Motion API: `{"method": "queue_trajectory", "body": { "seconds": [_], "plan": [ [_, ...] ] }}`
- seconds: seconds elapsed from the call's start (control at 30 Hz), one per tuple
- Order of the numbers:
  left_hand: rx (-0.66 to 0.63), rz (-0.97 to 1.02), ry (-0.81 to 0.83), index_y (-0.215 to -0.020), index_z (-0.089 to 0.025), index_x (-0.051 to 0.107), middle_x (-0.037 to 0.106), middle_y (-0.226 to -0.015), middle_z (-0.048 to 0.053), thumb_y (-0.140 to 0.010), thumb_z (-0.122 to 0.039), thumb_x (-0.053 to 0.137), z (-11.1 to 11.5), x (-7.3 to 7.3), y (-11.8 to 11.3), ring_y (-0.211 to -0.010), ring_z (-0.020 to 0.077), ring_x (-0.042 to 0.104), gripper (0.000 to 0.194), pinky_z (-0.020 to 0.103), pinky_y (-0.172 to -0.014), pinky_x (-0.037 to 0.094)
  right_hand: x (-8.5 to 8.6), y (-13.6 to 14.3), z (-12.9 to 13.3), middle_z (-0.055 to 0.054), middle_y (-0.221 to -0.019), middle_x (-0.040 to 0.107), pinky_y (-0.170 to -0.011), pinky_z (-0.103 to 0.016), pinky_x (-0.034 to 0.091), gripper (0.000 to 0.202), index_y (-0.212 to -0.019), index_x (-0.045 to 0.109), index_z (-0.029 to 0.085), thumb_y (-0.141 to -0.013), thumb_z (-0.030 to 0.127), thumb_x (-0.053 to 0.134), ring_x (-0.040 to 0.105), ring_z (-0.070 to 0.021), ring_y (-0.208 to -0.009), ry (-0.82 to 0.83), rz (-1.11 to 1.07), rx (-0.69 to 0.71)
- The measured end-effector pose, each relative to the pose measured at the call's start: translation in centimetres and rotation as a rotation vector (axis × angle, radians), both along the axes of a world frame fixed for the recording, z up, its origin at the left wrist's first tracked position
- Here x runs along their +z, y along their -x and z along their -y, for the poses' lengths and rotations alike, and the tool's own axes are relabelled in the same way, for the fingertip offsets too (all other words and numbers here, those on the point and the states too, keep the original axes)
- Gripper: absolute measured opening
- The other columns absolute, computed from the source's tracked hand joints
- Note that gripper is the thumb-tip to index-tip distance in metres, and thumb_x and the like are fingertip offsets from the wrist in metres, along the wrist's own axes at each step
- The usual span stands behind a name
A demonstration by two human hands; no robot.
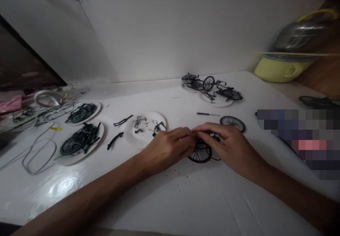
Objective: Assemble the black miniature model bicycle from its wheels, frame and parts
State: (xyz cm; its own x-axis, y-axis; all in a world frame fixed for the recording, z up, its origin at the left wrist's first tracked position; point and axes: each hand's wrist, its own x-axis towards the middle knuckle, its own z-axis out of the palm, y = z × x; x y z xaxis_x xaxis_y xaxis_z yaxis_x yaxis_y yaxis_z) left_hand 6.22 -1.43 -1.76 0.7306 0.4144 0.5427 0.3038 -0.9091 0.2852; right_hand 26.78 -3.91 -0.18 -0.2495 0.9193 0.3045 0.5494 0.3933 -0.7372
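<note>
My left hand [172,145] and my right hand [225,142] meet at the centre right over a small black model bicycle assembly. Its spoked wheel [200,153] shows below and between them. The fingers of both hands are pinched together at the top of the assembly; the exact part between the fingertips is hidden. A loose spoked wheel [233,123] lies just beyond my right hand. Behind my hands lies a small screwdriver [203,114]. Left of my left hand is a white paper plate [130,136] with small metal and black parts.
Two plates at left hold dark green bicycle parts [79,142]. Black curved parts [115,141] lie beside the middle plate. More model bicycles [230,93] sit on plates at the back. Wire loops [39,154] lie far left; a yellow-green pot [284,69] stands back right.
</note>
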Motion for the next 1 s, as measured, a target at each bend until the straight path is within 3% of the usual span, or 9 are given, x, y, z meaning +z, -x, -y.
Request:
{"method": "queue_trajectory", "body": {
  "seconds": [0.37, 0.6, 1.0],
  "plan": [
    [0.022, -0.012, -0.018, -0.094, -0.014, 0.06, 0.065, -0.1, 0.006, -0.099, -0.016, 0.048, 0.21, -0.12, 0.06, -0.081, 0.0102, 0.064, 0.013, 0.02, -0.057, 0.051, 0.19, 0.0, 0.06, 0.002, -0.087, 0.076, -0.072, -0.028, 0.054, 0.012, -0.088, 0.071, 0.026, -0.089, 0.029, 0.06, 0.07, -0.0176, -0.081, 0.001, 0.009, -0.052],
    [0.044, -0.011, 0.026, -0.091, -0.012, 0.06, 0.065, -0.097, 0.006, -0.097, -0.012, 0.049, 0.36, -0.05, 0.01, -0.081, 0.0111, 0.063, 0.013, 0.021, -0.062, 0.054, 0.56, -0.09, 0.49, 0.003, -0.083, 0.075, -0.067, -0.027, 0.052, 0.007, -0.084, 0.07, 0.026, -0.087, 0.026, 0.063, 0.069, -0.0156, -0.076, -0.04, 0.085, -0.071],
    [-0.008, -0.145, -0.102, -0.092, -0.012, 0.058, 0.063, -0.1, 0.008, -0.099, -0.014, 0.044, 0.05, -0.27, 0.36, -0.089, 0.0135, 0.064, 0.016, 0.026, -0.071, 0.058, -0.09, -0.28, 0.69, 0.003, -0.078, 0.073, -0.061, -0.028, 0.049, 0.007, -0.08, 0.066, 0.026, -0.086, 0.029, 0.064, 0.065, -0.0157, -0.067, -0.039, 0.159, -0.052]
  ]
}}
